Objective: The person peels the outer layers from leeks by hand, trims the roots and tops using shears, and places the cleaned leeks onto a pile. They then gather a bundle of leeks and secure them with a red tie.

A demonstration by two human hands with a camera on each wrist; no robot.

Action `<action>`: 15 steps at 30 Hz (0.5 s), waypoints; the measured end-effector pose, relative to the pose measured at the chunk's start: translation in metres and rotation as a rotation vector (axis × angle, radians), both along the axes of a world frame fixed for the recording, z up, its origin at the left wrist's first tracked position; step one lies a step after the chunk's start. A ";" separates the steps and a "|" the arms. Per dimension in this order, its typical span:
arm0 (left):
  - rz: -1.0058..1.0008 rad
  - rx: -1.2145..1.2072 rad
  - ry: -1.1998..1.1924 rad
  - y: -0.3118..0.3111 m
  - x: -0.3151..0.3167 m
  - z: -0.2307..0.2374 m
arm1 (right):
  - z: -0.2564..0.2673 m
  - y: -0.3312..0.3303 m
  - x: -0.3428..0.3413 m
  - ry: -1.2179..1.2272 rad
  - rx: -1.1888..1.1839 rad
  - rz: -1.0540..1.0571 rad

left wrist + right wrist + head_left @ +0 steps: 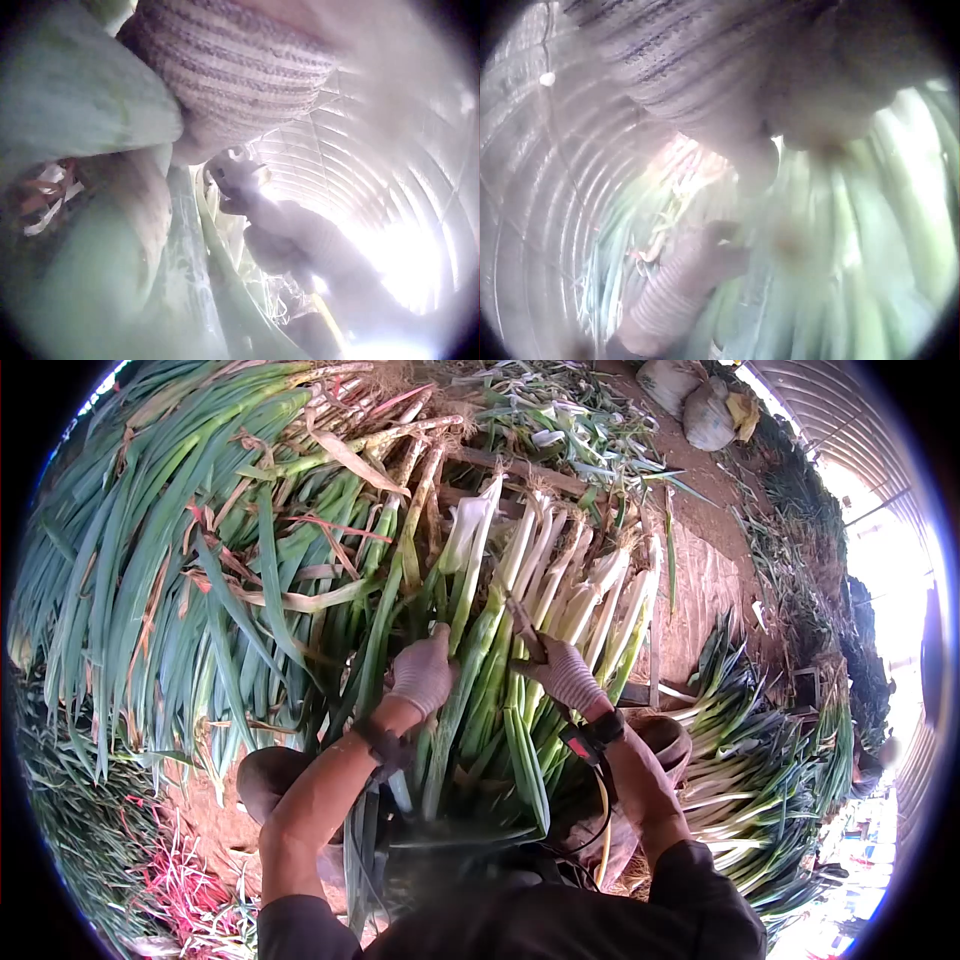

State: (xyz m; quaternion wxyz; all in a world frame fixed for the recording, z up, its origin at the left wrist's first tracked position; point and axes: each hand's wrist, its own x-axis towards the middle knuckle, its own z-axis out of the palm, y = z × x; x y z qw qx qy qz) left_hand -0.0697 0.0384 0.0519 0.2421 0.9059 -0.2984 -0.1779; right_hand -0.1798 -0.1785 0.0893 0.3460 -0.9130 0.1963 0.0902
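Note:
Long green onions with white stalks (545, 565) lie side by side in front of the person, roots pointing away. The gloved left hand (422, 672) curls round a green onion stalk (466, 595), thumb upward; the right wrist view shows this left hand (676, 289) beside blurred leaves. A little to the right, the gloved right hand (567, 675) grips a dark, narrow tool (524, 624), its tip over the stalks. In the left wrist view the right hand (277, 236) is hazy, and the left glove (225, 75) hides its own fingers.
A big heap of green onions (150, 560) fills the left side. More onions (740, 780) lie at the right, with sacks (708, 415) at the upper right. Red ties (185, 885) lie lower left. Loose trimmings (570, 425) cover the ground beyond the stalks.

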 end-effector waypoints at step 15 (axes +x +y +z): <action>-0.312 -0.068 -0.092 -0.026 -0.095 0.009 | 0.042 0.028 -0.013 -0.047 0.011 0.159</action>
